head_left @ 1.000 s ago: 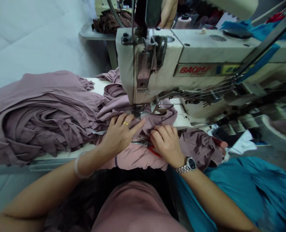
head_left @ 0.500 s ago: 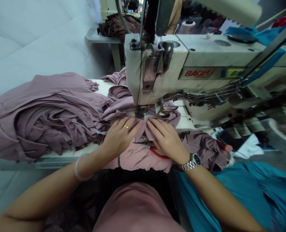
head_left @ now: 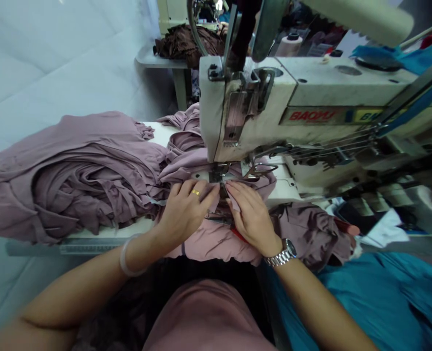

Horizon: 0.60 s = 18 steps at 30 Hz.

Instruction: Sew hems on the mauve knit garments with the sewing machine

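The two hands are close together but not touching, and both lie flat on a mauve knit garment (head_left: 216, 243), with the fingers spread forward. Neither hand seems closed on anything. The fingertips of the left hand (head_left: 186, 209) and the right hand (head_left: 252, 217) come to each side of the presser foot (head_left: 219, 174) of an industrial sewing machine (head_left: 248, 112), which stands just ahead of the hands and carries a red "BAOYU" label. The garment passes under this foot, and its folds rise up behind the needle area. Under the right hand and between both wrists, a small pair of red-handled scissors (head_left: 217, 220) lies on the cloth; the palm covers part of it, so I cannot tell if the hand touches the handle. To the left of the left hand, a big heap of the same mauve fabric (head_left: 80, 180) rests on the white table (head_left: 106, 235). To the right of the right hand, more mauve cloth (head_left: 310, 236) hangs over the table edge, and below it lies a teal cloth (head_left: 365, 297). The left wrist wears a pale bangle (head_left: 128, 256), and the right wrist wears a metal watch (head_left: 281, 253).
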Motion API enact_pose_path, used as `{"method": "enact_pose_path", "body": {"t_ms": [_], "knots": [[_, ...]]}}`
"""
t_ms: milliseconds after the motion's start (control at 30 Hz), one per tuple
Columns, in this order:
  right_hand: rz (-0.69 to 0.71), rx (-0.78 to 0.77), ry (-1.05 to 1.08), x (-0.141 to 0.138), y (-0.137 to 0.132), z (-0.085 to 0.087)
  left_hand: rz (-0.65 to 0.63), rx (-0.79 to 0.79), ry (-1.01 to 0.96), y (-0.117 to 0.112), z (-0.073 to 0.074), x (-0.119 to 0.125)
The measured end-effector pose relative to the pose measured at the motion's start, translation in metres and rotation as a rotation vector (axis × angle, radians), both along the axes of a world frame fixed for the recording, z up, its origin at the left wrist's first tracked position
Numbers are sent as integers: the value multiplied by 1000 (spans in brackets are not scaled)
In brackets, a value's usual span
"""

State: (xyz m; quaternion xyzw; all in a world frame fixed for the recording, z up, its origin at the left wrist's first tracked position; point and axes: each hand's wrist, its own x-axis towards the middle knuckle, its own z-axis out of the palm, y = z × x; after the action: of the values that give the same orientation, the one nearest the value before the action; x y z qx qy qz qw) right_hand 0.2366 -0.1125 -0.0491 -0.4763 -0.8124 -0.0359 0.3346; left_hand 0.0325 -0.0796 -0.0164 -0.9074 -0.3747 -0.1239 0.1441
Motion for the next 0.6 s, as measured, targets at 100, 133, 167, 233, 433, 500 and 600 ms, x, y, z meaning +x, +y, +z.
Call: {"method": "enact_pose_path", "body": {"t_ms": [100, 133, 167, 233, 433, 500, 600], "knots": [[0, -7, -3, -4, -1, 0, -22, -4, -52, 2, -1, 0], [-2, -7, -4, -5, -1, 0, -48, -12, -67, 3, -1, 0], [-6, -6, 0, -5, -1, 0, -73, -22, -78, 4, -2, 0], [-11, -5, 11, -7, 0, 0, -99, -40, -88, 4, -4, 0], [-7, 20, -142, -12, 0, 3, -90, -53, -96, 3, -6, 0], [-31, 32, -214, -14, -1, 4, -96, -49, -99, 2, -7, 0], [-48, 33, -277, -14, -1, 8, -101, -46, -111, 3, -8, 0]]}}
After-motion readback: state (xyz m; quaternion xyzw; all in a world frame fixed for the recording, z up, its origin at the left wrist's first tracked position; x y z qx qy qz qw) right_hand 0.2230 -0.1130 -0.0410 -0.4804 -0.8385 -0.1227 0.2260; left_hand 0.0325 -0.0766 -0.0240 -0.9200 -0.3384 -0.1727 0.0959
